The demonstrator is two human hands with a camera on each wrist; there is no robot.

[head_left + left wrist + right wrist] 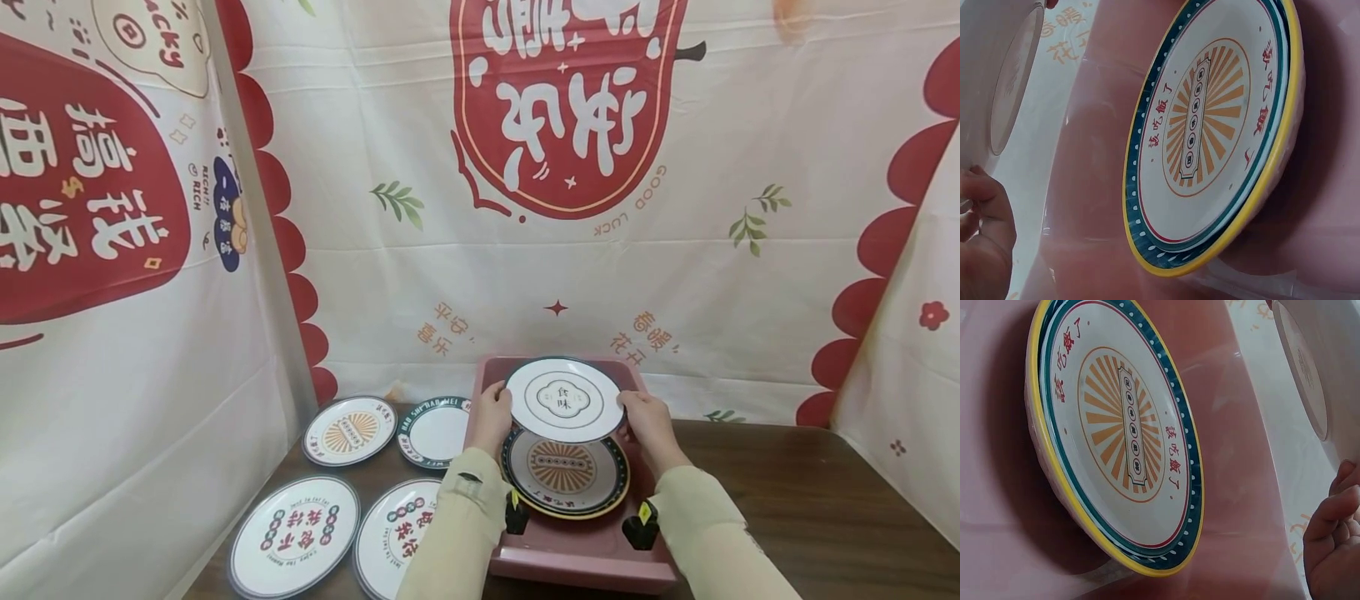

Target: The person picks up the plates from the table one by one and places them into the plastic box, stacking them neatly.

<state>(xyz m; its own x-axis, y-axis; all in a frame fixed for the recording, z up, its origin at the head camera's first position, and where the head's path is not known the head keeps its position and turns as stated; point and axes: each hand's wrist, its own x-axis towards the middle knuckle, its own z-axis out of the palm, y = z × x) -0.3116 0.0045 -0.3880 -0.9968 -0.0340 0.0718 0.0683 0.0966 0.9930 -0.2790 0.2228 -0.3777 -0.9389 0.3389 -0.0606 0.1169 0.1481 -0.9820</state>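
Fingers of the left hand (491, 417) and the right hand (651, 423) are gripping opposite edges of a round white plate with a dark rim and a lobed central emblem (564, 400) in the head view. Held between the two hands, that plate is hovering above the far part of a pink rectangular tray (585, 560), face up. Below and nearer the person, a white plate with an orange sunburst (562, 483) is resting inside a larger yellow-edged dark teal plate with pale dots (567, 515), and the held plate is covering their far edge. Left of the tray, a second sunburst plate (350, 430), a green-rimmed white plate (441, 432) and two white plates with red characters (296, 537) are lying on a dark brown wooden table (757, 500).

From the left wrist, the left fingers are curling at the held plate's edge, its pale underside tilting along the picture's left side; the nested pair is sitting apart from them in the tray.

From the right wrist, the right fingers are bending close under the held plate's edge, their exact contact being hard to tell, while the nested pair is lying well apart from that hand.
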